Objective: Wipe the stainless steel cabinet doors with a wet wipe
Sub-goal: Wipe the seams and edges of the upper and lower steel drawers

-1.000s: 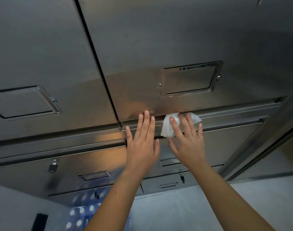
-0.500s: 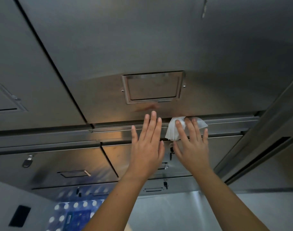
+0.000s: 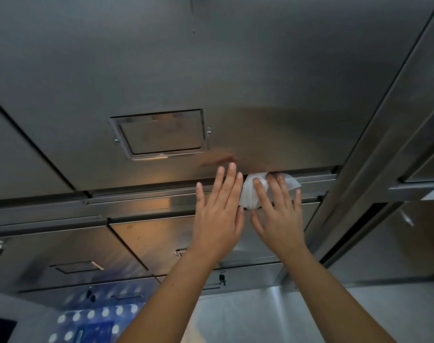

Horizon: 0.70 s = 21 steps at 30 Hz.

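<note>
A stainless steel cabinet door [image 3: 260,70] with a recessed handle [image 3: 159,134] meets a horizontal rail [image 3: 137,201] above smaller lower doors [image 3: 141,238]. A crumpled white wet wipe [image 3: 248,194] sits at the door's bottom edge, pressed there by the right hand [image 3: 280,226]. The left hand [image 3: 218,219] is spread flat just beside it.

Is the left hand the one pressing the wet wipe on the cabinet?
No, the right hand presses the wet wipe against the cabinet; the left hand lies flat beside it, bare.
</note>
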{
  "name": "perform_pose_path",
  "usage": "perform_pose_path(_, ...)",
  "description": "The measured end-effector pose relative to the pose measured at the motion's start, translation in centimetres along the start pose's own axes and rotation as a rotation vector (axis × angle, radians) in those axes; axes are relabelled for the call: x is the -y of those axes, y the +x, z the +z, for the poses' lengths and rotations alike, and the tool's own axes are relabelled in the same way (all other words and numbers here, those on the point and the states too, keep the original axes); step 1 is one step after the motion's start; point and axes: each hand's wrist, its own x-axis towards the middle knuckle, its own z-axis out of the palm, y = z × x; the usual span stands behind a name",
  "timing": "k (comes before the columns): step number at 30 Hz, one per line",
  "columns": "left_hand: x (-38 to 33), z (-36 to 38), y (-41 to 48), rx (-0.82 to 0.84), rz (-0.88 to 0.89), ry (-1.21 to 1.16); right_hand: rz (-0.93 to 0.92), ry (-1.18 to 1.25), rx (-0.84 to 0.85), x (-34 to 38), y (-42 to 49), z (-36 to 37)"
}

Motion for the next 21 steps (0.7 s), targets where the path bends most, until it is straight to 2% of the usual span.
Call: perform_pose_path(21, -5.5, 3.2, 2.0, 0.048, -0.065, 0.042, 0.004, 0.014, -0.064, -11.5, -0.8, -0.7)
